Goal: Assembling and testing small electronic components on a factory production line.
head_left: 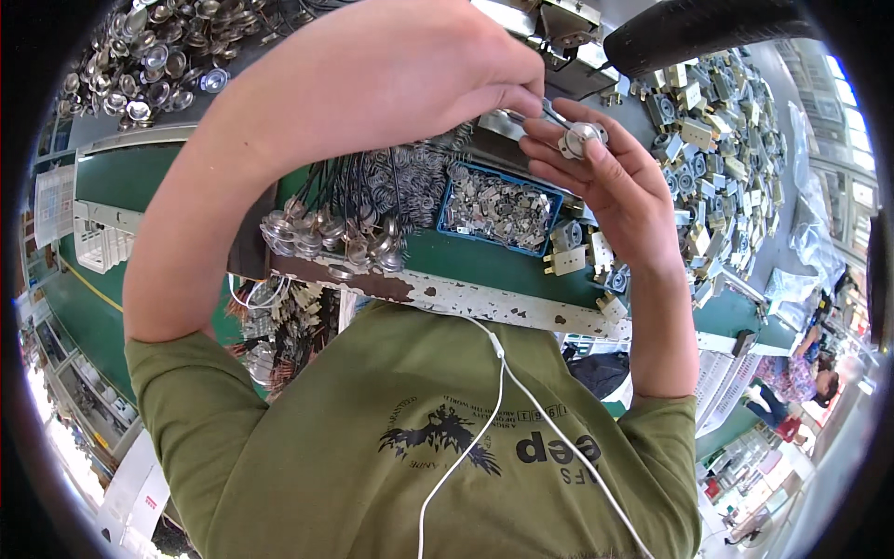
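Observation:
In my right hand [605, 168] I hold a round silver metal part [582, 140] with a flat flange, between thumb and fingers. My left hand [494, 79] reaches across from the left with its fingertips pinched together close to the part. A thin dark piece, maybe a wire, runs between the part and those fingertips. What the left fingers grip is mostly hidden. Below the hands stands a blue tray [503, 207] of small metal pieces. Left of it lie a heap of coiled springs [396, 177] and several round metal caps on dark wires [326, 233].
A large pile of pale, boxy parts [698, 168] covers the right side of the bench. Many round metal caps [149, 61] are heaped at the far left. A thick black tube [708, 33] hangs at the upper right. The worn white bench edge [447, 291] lies near my body.

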Tool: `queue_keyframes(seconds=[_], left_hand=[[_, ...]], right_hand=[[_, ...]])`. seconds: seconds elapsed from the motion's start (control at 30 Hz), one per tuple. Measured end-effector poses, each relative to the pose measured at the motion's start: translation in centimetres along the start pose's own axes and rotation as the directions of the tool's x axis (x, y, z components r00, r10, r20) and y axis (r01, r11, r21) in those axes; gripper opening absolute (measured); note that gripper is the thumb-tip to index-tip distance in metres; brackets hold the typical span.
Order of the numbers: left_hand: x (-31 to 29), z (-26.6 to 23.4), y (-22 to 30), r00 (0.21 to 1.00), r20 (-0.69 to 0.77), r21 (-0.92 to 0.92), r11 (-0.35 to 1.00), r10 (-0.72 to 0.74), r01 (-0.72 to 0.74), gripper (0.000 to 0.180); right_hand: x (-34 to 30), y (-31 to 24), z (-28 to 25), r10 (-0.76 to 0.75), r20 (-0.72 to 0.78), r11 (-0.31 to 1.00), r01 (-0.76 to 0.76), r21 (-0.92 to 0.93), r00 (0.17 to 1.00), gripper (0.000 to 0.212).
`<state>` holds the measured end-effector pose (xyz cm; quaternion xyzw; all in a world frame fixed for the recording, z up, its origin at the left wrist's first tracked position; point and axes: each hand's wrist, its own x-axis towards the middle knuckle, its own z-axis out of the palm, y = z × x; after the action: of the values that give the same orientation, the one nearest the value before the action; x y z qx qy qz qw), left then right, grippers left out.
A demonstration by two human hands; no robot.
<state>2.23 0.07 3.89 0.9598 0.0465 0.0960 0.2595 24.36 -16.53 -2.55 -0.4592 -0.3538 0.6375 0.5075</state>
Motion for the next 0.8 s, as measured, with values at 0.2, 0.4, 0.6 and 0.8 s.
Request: queue_keyframes(seconds=[0.2, 0.4, 0.6, 0.8], left_hand=[[0.0, 1.6, 0.8, 0.987, -0.106, -0.039, 0.992, -0.122, 0.118, 0.016], [-0.5, 3.0, 0.9, 0.982, -0.156, 0.114, 0.986, -0.102, 0.121, 0.018], [-0.3, 2.7, 1.5, 0.973, -0.155, 0.097, 0.978, -0.17, 0.187, 0.017], [-0.2, 0.9, 1.9, 0.979, -0.145, 0.011, 0.989, -0.145, 0.148, 0.02]], right_hand=[[0.4, 0.8, 1.4, -0.181, -0.19, 0.953, 0.124, -0.277, 0.965, 0.048], [-0.3, -0.6, 1.1, -0.151, -0.303, 0.863, -0.024, -0.505, 0.941, 0.034], [-0.4, -0.8, 0.9, -0.227, -0.288, 0.86, 0.053, -0.508, 0.93, 0.038], [-0.2, 0.3, 1.4, -0.262, -0.288, 0.929, 0.159, -0.335, 0.921, 0.04]])
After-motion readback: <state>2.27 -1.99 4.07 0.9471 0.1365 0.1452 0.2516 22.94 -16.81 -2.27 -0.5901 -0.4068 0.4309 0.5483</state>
